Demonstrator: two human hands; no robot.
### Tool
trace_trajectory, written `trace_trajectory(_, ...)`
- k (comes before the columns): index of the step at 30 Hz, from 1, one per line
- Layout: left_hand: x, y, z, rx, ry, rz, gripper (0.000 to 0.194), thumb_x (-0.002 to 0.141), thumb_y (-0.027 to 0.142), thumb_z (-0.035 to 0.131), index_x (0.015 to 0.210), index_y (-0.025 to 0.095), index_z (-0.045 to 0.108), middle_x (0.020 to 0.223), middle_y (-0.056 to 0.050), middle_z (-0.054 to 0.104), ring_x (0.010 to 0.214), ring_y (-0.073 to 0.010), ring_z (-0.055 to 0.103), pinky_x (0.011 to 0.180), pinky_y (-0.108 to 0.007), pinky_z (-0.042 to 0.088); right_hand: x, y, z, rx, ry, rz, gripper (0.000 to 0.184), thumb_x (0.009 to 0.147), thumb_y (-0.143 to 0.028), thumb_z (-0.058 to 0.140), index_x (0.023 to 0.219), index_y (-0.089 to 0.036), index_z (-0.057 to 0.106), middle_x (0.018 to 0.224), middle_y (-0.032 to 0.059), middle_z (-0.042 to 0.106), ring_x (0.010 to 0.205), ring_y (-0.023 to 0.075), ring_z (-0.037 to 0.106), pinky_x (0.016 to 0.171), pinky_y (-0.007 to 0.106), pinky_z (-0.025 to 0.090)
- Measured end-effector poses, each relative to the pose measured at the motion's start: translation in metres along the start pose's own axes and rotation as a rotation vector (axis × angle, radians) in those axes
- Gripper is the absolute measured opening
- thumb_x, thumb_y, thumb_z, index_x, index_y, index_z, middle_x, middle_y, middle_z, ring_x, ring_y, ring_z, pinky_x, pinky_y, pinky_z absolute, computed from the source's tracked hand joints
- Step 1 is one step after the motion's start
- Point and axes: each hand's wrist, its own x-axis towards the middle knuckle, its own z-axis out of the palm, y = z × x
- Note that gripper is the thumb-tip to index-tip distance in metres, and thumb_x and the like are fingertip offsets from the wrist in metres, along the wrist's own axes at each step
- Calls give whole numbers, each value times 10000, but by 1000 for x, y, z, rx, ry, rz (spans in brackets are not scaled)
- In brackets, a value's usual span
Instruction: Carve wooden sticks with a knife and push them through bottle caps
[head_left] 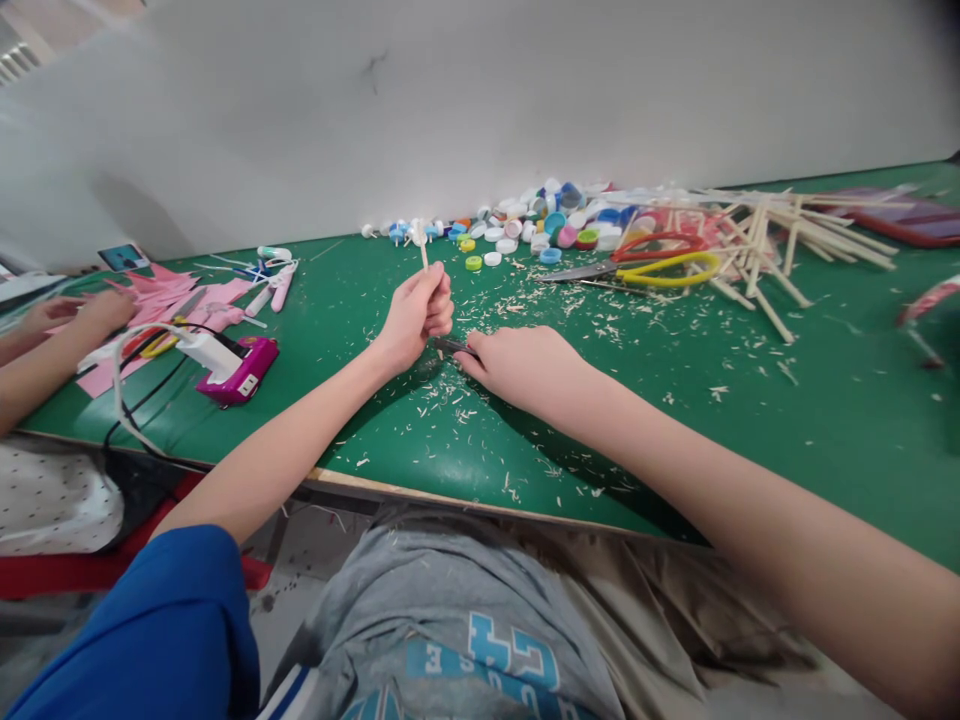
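My left hand [412, 318] is closed around a thin wooden stick [425, 256], whose upper end stands up above the fist. My right hand [529, 368] rests low over the table, wrapped around a knife [453, 346]; only a short dark piece of it shows, pointing left to just below my left fist. Whether the blade touches the stick's lower end cannot be made out. Pale wood shavings [442, 405] lie scattered on the green table [352, 425] under and around both hands.
Behind my hands lies a heap of bottle caps [555, 222]. Scissors with red and yellow handles [667, 268] and a pile of wooden sticks [787, 235] are to the right. On the left are a magenta power socket [251, 372], pink paper [169, 290] and another person's hands [101, 315].
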Motion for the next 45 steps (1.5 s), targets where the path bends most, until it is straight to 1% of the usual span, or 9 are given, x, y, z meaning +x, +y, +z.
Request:
trace_trajectory(6, 1, 0, 0, 2, -44, -39, 405, 914, 485, 542, 666, 183, 436, 479, 118, 187, 355, -15, 188, 357, -140, 175, 1, 1, 2, -38, 21, 1, 413, 1024, -425, 273, 1075, -169, 593, 882, 88, 660, 834, 232, 644, 651, 300, 385)
trace_trajectory(12, 1, -1, -1, 29, -86, -31, 414, 916, 508, 524, 674, 185, 427, 487, 118, 192, 360, -14, 184, 356, -141, 169, 2, 4, 4, -58, 42, -11, 427, 1026, -438, 268, 1047, -167, 598, 855, 87, 655, 828, 232, 645, 637, 293, 368)
trace_trajectory(17, 0, -2, 3, 64, -107, -28, 406, 918, 496, 525, 678, 184, 425, 495, 113, 223, 368, -12, 201, 359, -140, 163, 1, 3, 1, -33, 10, 5, 423, 1025, -436, 274, 1053, -167, 600, 880, 87, 654, 852, 232, 641, 651, 290, 377)
trace_trajectory(22, 0, -2, 6, 92, -137, -37, 398, 915, 481, 537, 672, 183, 433, 491, 112, 222, 369, -10, 208, 363, -137, 177, 2, 5, -2, -7, -7, 4, 429, 1020, -457, 279, 1055, -182, 606, 891, 83, 655, 856, 230, 637, 672, 301, 402)
trace_trajectory(27, -2, -1, 7, 42, -125, -75, 390, 902, 472, 559, 669, 185, 435, 490, 110, 229, 361, -5, 216, 358, -132, 178, 2, 7, -1, -7, -7, -1, 438, 1018, -460, 273, 1050, -185, 612, 896, 82, 655, 842, 225, 636, 657, 298, 396)
trace_trajectory(33, -3, -12, 6, 82, -150, -110, 377, 915, 430, 556, 653, 181, 449, 471, 110, 231, 347, -4, 216, 349, -136, 162, 1, 3, 0, -68, -41, -41, 429, 1015, -430, 297, 1025, -165, 634, 894, 105, 659, 846, 234, 636, 665, 296, 387)
trace_trajectory(37, -2, -14, 5, 96, -148, -100, 401, 908, 459, 556, 643, 183, 438, 464, 115, 221, 343, -5, 210, 347, -139, 159, 1, 5, 2, -71, -20, -52, 432, 1014, -440, 293, 1026, -173, 632, 875, 100, 657, 825, 240, 636, 648, 296, 378)
trace_trajectory(41, -3, -10, 5, 106, -153, -107, 423, 904, 490, 548, 639, 184, 427, 462, 116, 218, 343, -7, 210, 344, -141, 159, 1, 9, 5, -64, 9, -70, 436, 1015, -455, 287, 1009, -182, 627, 843, 83, 653, 812, 231, 636, 639, 290, 362)
trace_trajectory(45, -4, -5, 5, 76, -160, -96, 439, 902, 514, 540, 641, 182, 424, 476, 116, 201, 346, -3, 197, 347, -137, 155, 0, 10, 5, -70, 50, -66, 433, 1020, -456, 289, 1015, -172, 615, 865, 81, 657, 826, 216, 638, 625, 283, 332)
